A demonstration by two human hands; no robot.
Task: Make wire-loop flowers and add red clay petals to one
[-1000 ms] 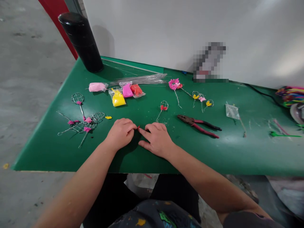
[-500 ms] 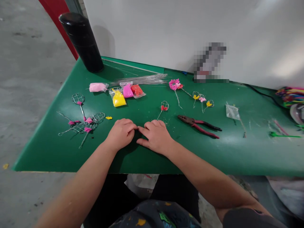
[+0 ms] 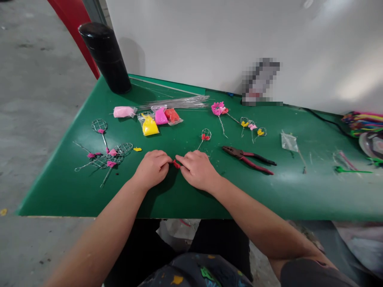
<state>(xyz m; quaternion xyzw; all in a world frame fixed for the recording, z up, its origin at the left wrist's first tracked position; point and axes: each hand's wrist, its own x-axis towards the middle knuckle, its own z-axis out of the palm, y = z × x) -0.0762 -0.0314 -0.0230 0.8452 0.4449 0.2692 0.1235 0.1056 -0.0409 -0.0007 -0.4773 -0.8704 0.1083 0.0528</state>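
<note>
Both hands rest on the green table (image 3: 74, 191) near its front edge. My left hand (image 3: 152, 168) is curled, its fingertips pinching a small red clay piece (image 3: 176, 164). My right hand (image 3: 198, 170) meets it from the other side, fingers pinched on the same red piece. A wire mesh loop with a red clay bit (image 3: 205, 135) lies just beyond my right hand. Red-handled pliers (image 3: 249, 154) lie to the right of that hand.
Bags of pink (image 3: 123, 111), yellow (image 3: 149, 125), magenta (image 3: 160, 115) and red clay (image 3: 172, 114) lie by a bundle of straight wires (image 3: 176, 102). Wire loops with pink bits (image 3: 104, 155) lie left. A black cylinder (image 3: 104, 56) stands at the back left. Small clay flowers (image 3: 220, 108) lie behind the pliers.
The red clay piece, hidden between my fingertips half a second ago, shows again between both hands. The hands stayed in place.
</note>
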